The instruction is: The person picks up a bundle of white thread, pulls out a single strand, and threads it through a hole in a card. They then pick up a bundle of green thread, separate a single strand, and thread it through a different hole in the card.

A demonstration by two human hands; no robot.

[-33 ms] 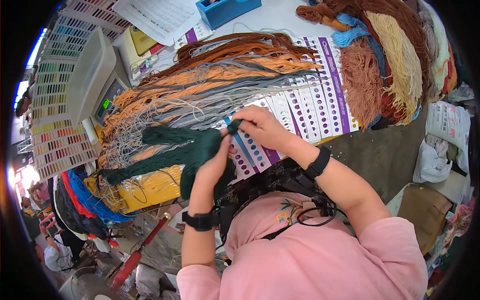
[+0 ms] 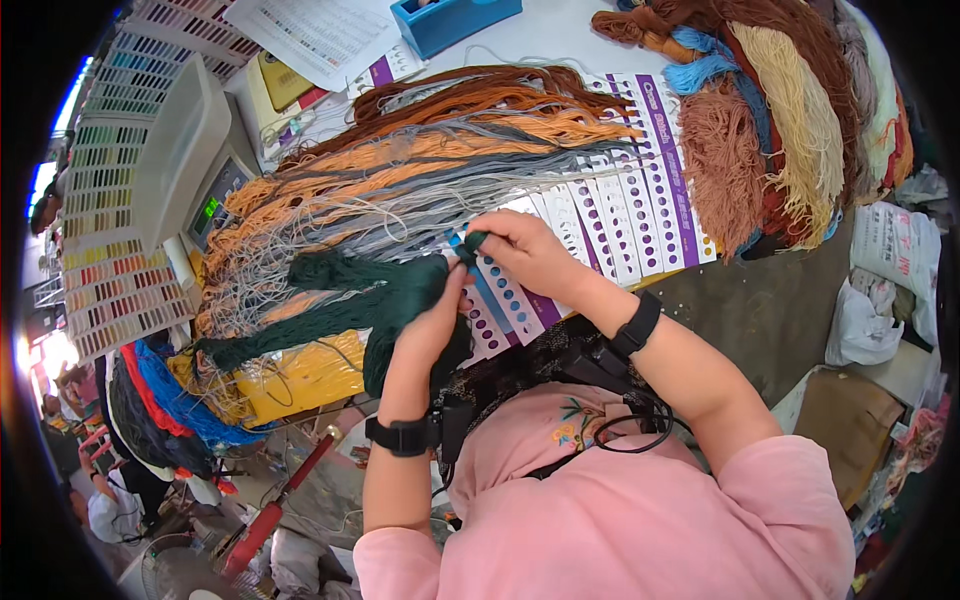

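Note:
A thick bundle of dark green thread lies across the near left of the table, with loose tails spreading left. My left hand is closed around its right end, and part of the bundle hangs down behind my wrist. Close by, my right hand pinches a short dark green end between thumb and fingers. Below both hands lie white and purple punched thread cards, one with blue thread along it. Beyond them are long strands of orange thread, with grey and brown ones alongside.
A scale with a white pan stands at the left beside a colour chart. At the back are a blue box and a printed sheet. Cream thread and other hanks hang over the right edge. White bags sit at the far right.
The upper left part of the green bundle has shifted slightly right. My hands have barely moved and keep their hold on the thread.

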